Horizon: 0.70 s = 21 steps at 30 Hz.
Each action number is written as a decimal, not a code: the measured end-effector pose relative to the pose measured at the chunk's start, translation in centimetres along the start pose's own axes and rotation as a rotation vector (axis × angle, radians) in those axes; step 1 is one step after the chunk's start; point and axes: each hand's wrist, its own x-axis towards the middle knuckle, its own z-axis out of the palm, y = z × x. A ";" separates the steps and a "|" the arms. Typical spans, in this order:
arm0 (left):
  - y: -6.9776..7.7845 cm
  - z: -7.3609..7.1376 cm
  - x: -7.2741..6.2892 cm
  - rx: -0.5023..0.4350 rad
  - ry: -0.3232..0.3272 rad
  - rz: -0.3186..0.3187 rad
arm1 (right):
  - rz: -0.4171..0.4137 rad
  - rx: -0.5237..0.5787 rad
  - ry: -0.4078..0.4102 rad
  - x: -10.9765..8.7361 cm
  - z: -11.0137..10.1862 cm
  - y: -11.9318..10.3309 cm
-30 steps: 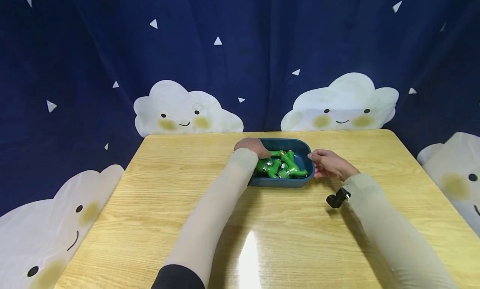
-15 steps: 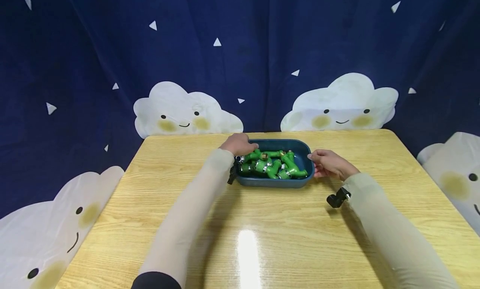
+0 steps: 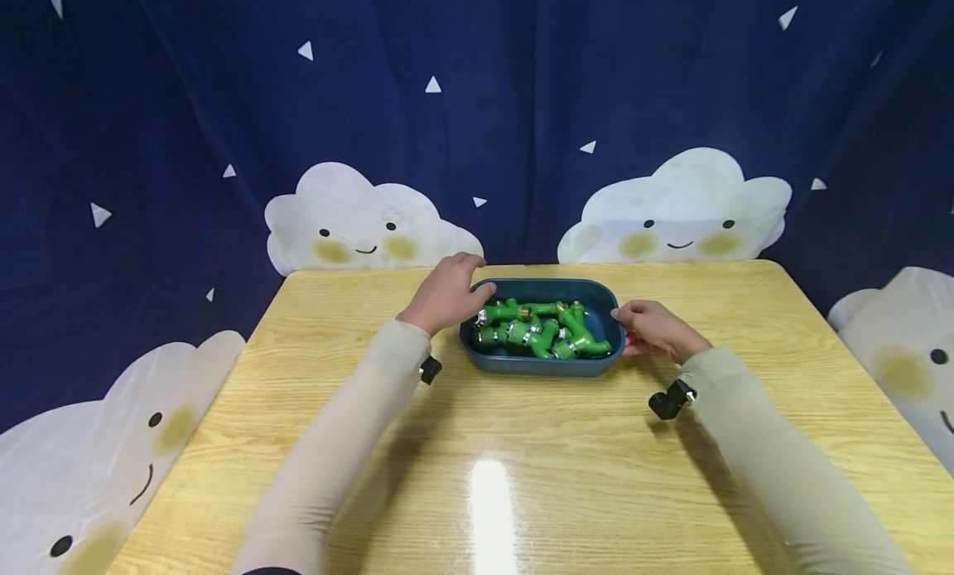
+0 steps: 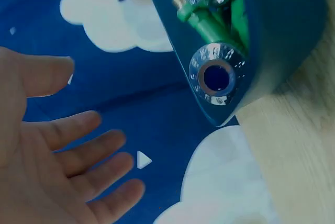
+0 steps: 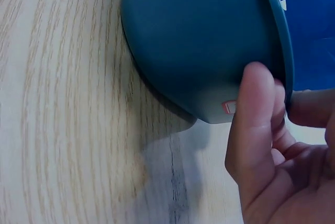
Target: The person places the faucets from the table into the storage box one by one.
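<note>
A dark teal plastic bin (image 3: 542, 366) stands near the table's far edge. Several green Y-shaped pipe fittings (image 3: 585, 335) with silvery collars lie jumbled inside, mostly toward its left and middle. Just off the bin's left end is my left hand (image 3: 445, 295), fingers spread and holding nothing. The left wrist view shows that hand (image 4: 68, 140) palm up to the camera, apart from the bin and the nearest fitting (image 4: 207, 22). My right hand (image 3: 656, 326) pinches the bin's right rim; in the right wrist view its thumb and fingers (image 5: 256, 114) grip either side of the wall.
The wooden table (image 3: 596, 467) extends on both sides and in front of the bin. A dark blue curtain (image 3: 522, 86) with cloud shapes hangs behind. Small black wrist cameras (image 3: 671, 398) sit on both wrists.
My left hand has come up out of the bin's left part and moved left, its fingers spreading. More fittings show there now. The right hand and the bin stay put.
</note>
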 end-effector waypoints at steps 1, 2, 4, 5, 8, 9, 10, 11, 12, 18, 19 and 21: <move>0.1 0.0 -0.5 0.009 0.029 0.030 | -0.001 -0.003 0.003 0.0 0.0 0.0; 0.2 0.0 -1.1 0.017 0.056 0.061 | -0.001 -0.004 0.005 0.0 0.0 0.0; 0.3 0.2 -2.2 0.037 0.102 0.121 | 0.000 -0.007 0.006 0.0 0.0 0.0; 0.4 0.3 -2.7 0.042 0.117 0.143 | 0.001 -0.008 0.005 0.0 0.0 0.0; 0.3 0.6 -4.1 0.050 0.153 0.195 | 0.000 -0.004 0.001 0.0 0.0 -0.1; 0.2 0.7 -4.6 0.047 0.161 0.208 | 0.000 -0.004 0.001 0.0 0.0 -0.1; 0.1 0.9 -5.0 0.041 0.168 0.222 | 0.000 -0.003 -0.002 0.0 0.1 -0.1; -0.1 1.0 -5.4 0.032 0.173 0.235 | 0.000 0.000 -0.004 0.0 0.1 -0.1; -0.3 1.1 -5.8 0.023 0.180 0.252 | 0.003 -0.003 -0.002 0.0 0.1 -0.2; -0.8 2.6 -8.1 0.003 0.216 0.317 | 0.049 -0.048 0.031 -0.7 0.1 -0.2; -0.7 2.9 -8.3 0.006 0.219 0.315 | 0.052 -0.056 0.033 -0.8 0.2 -0.1; -0.6 3.5 -8.8 0.012 0.219 0.308 | 0.046 -0.069 0.031 -1.1 0.3 0.2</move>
